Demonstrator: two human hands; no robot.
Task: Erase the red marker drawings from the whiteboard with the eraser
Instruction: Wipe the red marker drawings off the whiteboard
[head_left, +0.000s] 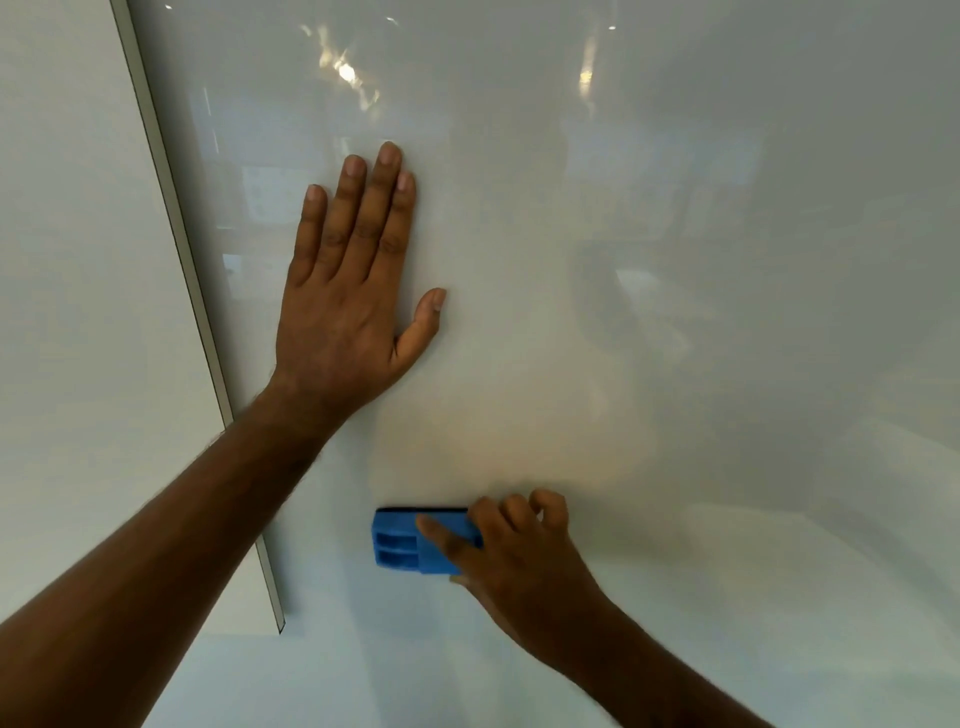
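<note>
The glossy whiteboard (675, 260) fills most of the view. No red marks show on it, only reflections and a faint warm smudge near its middle. My left hand (353, 291) lies flat on the board, fingers together and pointing up, thumb out to the right. Lower down, my right hand (514, 551) grips a blue eraser (402, 543) by its right end and presses it against the board. The eraser's dark felt edge faces up, touching the surface.
A thin metal frame edge (176, 249) runs diagonally down the left side of the board. A plain pale wall (67, 312) lies to the left of it. The board's lower left corner (278, 618) ends above a white surface.
</note>
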